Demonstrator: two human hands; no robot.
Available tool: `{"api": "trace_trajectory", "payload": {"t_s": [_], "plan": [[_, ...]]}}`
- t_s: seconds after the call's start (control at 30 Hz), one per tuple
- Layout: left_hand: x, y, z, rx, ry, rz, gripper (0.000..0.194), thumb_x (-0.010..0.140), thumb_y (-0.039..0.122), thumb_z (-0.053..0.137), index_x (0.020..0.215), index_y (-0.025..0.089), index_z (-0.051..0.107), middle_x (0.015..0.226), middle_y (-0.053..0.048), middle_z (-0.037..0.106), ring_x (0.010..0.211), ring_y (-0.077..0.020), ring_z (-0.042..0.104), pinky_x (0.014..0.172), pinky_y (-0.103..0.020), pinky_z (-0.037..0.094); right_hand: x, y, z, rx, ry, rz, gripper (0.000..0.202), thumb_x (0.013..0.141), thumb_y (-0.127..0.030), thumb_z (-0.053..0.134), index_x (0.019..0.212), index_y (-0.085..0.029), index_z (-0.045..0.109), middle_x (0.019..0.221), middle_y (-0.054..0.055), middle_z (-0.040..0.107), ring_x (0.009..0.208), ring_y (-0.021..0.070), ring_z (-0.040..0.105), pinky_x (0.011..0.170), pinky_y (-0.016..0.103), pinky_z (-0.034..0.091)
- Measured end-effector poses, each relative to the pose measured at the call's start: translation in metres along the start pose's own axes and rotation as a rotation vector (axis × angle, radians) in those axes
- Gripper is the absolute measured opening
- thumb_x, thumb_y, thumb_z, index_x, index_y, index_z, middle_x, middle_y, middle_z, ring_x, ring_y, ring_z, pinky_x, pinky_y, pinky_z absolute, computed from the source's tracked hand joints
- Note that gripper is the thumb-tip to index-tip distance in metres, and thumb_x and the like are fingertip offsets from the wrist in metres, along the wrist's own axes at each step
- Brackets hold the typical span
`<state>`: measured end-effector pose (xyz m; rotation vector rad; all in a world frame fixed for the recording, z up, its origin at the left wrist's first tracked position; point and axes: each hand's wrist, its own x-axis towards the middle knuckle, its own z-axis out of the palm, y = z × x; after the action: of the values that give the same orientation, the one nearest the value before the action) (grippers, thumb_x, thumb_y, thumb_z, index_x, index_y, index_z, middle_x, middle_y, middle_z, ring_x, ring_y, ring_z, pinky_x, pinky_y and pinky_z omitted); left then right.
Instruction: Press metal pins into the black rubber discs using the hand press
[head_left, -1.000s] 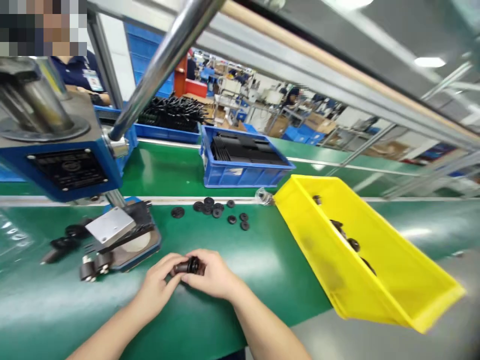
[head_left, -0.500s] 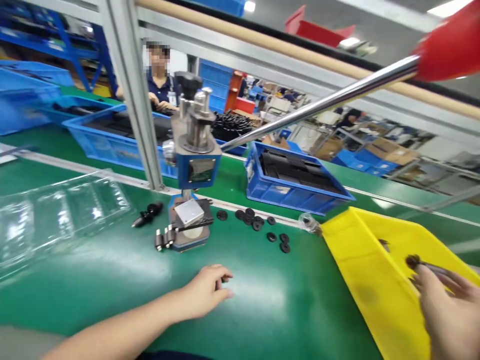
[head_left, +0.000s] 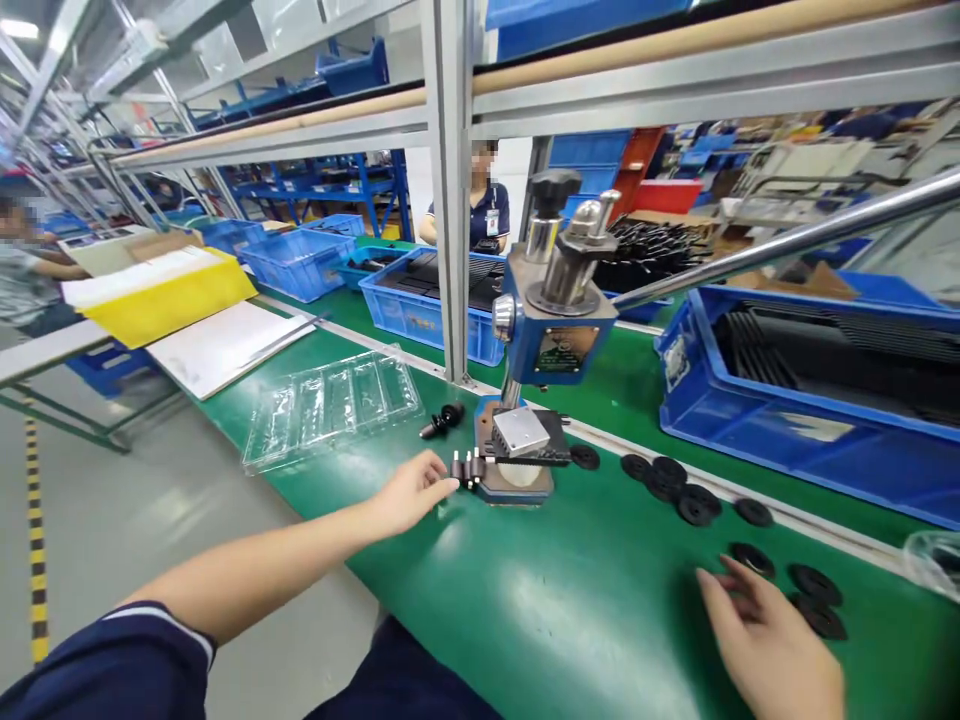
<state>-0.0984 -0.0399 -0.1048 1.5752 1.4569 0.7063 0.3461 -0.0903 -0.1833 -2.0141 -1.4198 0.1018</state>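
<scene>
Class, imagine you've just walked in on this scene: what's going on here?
At a green bench, a person's left hand is at the small dark rollers with white ends, beside the base of a blue press; whether it touches them is hard to tell. The right hand is next to loose black discs, with nothing visibly held. A silvery block sits on a dark plate at the press. Another person is across the bench.

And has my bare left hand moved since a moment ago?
Yes, leftward: your left hand went from in front of the blue metal press to left of its base, beside dark white-ended cylinders.
</scene>
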Motion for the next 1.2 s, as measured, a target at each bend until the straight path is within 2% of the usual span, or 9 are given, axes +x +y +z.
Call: {"api": "trace_trajectory", "payload": {"t_s": [0.17,0.37,0.47,0.57,0.73,0.83,0.93,1.07,1.2], "plan": [[0.037,0.027,0.000,0.320,-0.024,0.192,0.073,0.067,0.057,0.074,0.123,0.015,0.052,0.066,0.001,0.060,0.061,-0.0193,0.059,0.058,-0.027,0.040,0.003,-0.044,0.025,-0.141,-0.072,-0.148,0.049,0.086,-0.052,0.039,0.110,-0.018,0.064,0.087,0.008,0.068,0.074,0.0237,0.064,0.058,0.033,0.047],[0.058,0.036,0.022,0.391,-0.053,0.256,0.055,0.067,0.046,0.077,0.107,0.014,0.059,0.081,-0.009,0.069,0.073,-0.0258,0.065,0.067,-0.032,0.045,0.006,-0.046,0.025,-0.240,0.013,-0.210,0.040,0.094,-0.039,0.037,0.115,-0.016,0.061,0.103,0.009,0.065,0.094,0.0204,0.060,0.077,0.031,0.047],[0.057,0.037,0.019,0.356,-0.159,0.186,0.046,0.078,0.041,0.065,0.113,0.014,0.052,0.065,-0.001,0.063,0.053,-0.0192,0.060,0.055,-0.029,0.044,0.015,-0.044,0.024,-0.282,0.078,-0.220,0.038,0.094,-0.038,0.040,0.117,-0.016,0.060,0.122,0.012,0.058,0.114,0.0246,0.050,0.095,0.038,0.039],[0.054,0.035,0.011,0.200,-0.268,0.059,0.040,0.083,0.035,0.056,0.115,0.016,0.042,0.059,0.005,0.058,0.045,-0.0151,0.057,0.045,-0.024,0.041,0.034,-0.043,0.025,-0.316,0.157,-0.170,0.040,0.095,-0.039,0.041,0.123,-0.016,0.057,0.135,0.013,0.050,0.123,0.0273,0.041,0.100,0.043,0.032],[0.043,0.024,0.002,-0.090,-0.255,0.025,0.038,0.082,0.031,0.058,0.110,0.018,0.038,0.078,0.000,0.064,0.053,-0.0106,0.057,0.047,-0.022,0.042,0.073,-0.027,0.021,-0.357,0.301,-0.011,0.043,0.097,-0.032,0.033,0.126,-0.009,0.055,0.142,0.021,0.042,0.129,0.0315,0.035,0.103,0.051,0.021],[0.025,0.021,0.001,-0.144,-0.180,0.049,0.043,0.081,0.033,0.063,0.114,0.018,0.040,0.088,-0.004,0.066,0.063,-0.0115,0.059,0.053,-0.022,0.045,0.086,-0.009,0.016,-0.376,0.294,0.032,0.040,0.095,-0.028,0.035,0.122,-0.010,0.059,0.133,0.019,0.052,0.122,0.0315,0.041,0.102,0.053,0.019],[0.006,0.026,0.004,-0.174,-0.209,0.075,0.035,0.080,0.034,0.067,0.107,0.017,0.051,0.092,-0.006,0.065,0.078,-0.0145,0.061,0.063,-0.024,0.047,0.090,0.004,0.013,-0.387,0.236,0.025,0.034,0.092,-0.028,0.041,0.114,-0.014,0.064,0.122,0.014,0.061,0.114,0.0295,0.047,0.102,0.052,0.019],[-0.010,0.041,0.027,-0.230,-0.407,0.063,0.028,0.076,0.030,0.073,0.098,0.015,0.062,0.085,-0.005,0.063,0.076,-0.0137,0.058,0.068,-0.026,0.046,0.089,-0.007,0.015,-0.395,0.201,0.005,0.040,0.095,-0.031,0.037,0.119,-0.011,0.061,0.130,0.017,0.056,0.119,0.0299,0.044,0.103,0.051,0.018],[-0.008,0.057,0.075,-0.279,-0.546,0.191,0.026,0.073,0.025,0.075,0.097,0.016,0.072,0.090,-0.005,0.060,0.077,-0.0125,0.054,0.070,-0.026,0.044,0.076,-0.037,0.026,-0.408,0.094,-0.088,0.036,0.095,-0.035,0.040,0.114,-0.015,0.064,0.125,0.013,0.059,0.114,0.0268,0.048,0.103,0.046,0.021]]}}
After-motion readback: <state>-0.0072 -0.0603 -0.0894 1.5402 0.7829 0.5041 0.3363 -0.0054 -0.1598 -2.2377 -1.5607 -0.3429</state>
